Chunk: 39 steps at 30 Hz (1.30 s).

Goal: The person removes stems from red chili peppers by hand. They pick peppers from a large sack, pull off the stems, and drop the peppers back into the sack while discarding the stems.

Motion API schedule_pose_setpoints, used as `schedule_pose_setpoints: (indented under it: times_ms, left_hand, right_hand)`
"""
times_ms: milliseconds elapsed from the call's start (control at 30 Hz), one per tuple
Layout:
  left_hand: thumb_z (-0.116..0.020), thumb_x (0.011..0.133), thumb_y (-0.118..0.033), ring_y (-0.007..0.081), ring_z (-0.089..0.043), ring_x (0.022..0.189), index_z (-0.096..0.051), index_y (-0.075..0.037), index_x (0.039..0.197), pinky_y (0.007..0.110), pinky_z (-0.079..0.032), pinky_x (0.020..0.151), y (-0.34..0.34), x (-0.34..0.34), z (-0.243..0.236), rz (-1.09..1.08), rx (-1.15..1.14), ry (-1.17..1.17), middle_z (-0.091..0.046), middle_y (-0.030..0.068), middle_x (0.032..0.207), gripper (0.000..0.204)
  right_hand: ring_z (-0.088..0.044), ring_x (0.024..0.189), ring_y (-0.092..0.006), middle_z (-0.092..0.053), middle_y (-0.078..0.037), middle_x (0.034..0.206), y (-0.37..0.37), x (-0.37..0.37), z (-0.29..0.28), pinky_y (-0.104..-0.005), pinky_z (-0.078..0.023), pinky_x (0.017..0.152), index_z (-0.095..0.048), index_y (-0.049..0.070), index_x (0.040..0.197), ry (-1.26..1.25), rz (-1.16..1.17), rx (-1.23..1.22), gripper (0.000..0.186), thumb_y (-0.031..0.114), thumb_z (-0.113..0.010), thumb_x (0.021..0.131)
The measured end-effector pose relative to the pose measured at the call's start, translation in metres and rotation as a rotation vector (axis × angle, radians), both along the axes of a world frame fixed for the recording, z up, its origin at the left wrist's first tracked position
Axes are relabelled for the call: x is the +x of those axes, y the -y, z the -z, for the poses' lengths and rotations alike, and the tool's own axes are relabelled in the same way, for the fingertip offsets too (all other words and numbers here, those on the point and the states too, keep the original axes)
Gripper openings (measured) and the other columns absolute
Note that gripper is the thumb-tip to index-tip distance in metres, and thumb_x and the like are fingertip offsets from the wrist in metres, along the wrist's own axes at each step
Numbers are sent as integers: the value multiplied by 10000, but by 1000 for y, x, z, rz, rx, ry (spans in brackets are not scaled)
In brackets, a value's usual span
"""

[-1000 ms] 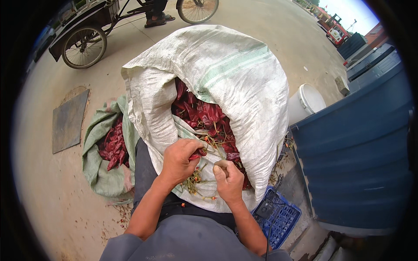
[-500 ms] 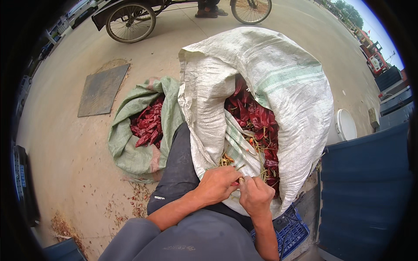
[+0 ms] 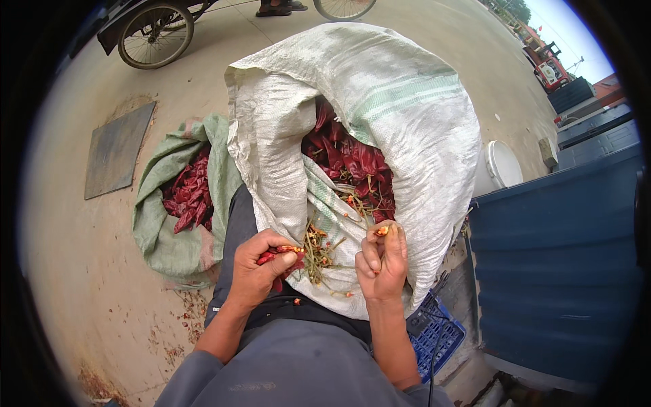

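Observation:
My left hand (image 3: 252,273) is closed on a dried red chili pepper (image 3: 279,260), its torn end showing yellow-orange inside. To the right, my raised right hand (image 3: 384,268) pinches a small orange-yellow chili top (image 3: 382,230) between thumb and fingers. Both hands are over the near edge of a large white woven sack (image 3: 427,115) in front of my lap. Inside its folded-back mouth lie whole dried chilies (image 3: 349,156). Loose stems and orange bits (image 3: 315,254) are heaped on a sack fold between my hands.
A green sack (image 3: 152,230) of dark red chilies (image 3: 190,193) stands at my left. Right of me are a blue plastic crate (image 3: 437,339), a white bucket (image 3: 503,164) and a blue metal panel (image 3: 556,264). A three-wheeled cart (image 3: 156,34) and someone's feet (image 3: 274,9) are beyond.
My hands were together at the chili and have moved apart: the left holds the red pepper, the right a small orange-yellow top. The view has shifted, so the sacks appear further left.

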<state>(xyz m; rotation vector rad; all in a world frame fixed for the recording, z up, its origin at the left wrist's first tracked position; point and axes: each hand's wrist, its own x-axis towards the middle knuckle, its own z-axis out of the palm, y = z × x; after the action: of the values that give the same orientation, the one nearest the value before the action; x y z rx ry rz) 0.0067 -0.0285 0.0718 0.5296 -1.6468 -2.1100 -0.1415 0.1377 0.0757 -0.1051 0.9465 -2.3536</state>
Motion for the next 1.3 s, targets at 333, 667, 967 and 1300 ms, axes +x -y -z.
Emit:
schedule_pose_setpoints:
  times_ms: [333,667,967,1300]
  left_hand:
    - [-778,857,-237,362,-505,1279,-578,-27,1299,444,-427,1044,148,-4,5,-710,-1314,626,-510,226,1394,530]
    - [-761,776,-135,327,-643,890,-670,-48,954,441,-531,766,41,-169,49,-21,-1416,267,-676,129,941,218]
    - [-751,766,-113,305,-631,926,-705,-91,952,391,-537,785,50,-155,58,131,-1300,316,-674,109,1009,193]
    - [-726,804,72,199,-624,1075,-718,6,986,312,-505,906,-4,-74,34,-59,-265,-67,-607,123,1218,194]
  right_hand:
    - [-432,555,-66,-672,-184,1040,-34,32,74,-186,-313,398,-528,15,1103,331,-344,-19,141,125,-476,1031]
    - [-509,620,-116,-647,-128,976,-44,31,102,-215,-336,435,-564,32,1165,411,-419,18,190,127,-494,1017]
    - [-518,655,-117,-624,-113,987,-45,28,105,-208,-337,443,-561,26,1184,425,-449,-35,221,170,-496,1030]
    - [-437,609,-54,-572,-42,907,-39,21,77,-185,-304,443,-571,24,1158,309,-529,222,227,213,-525,1041]
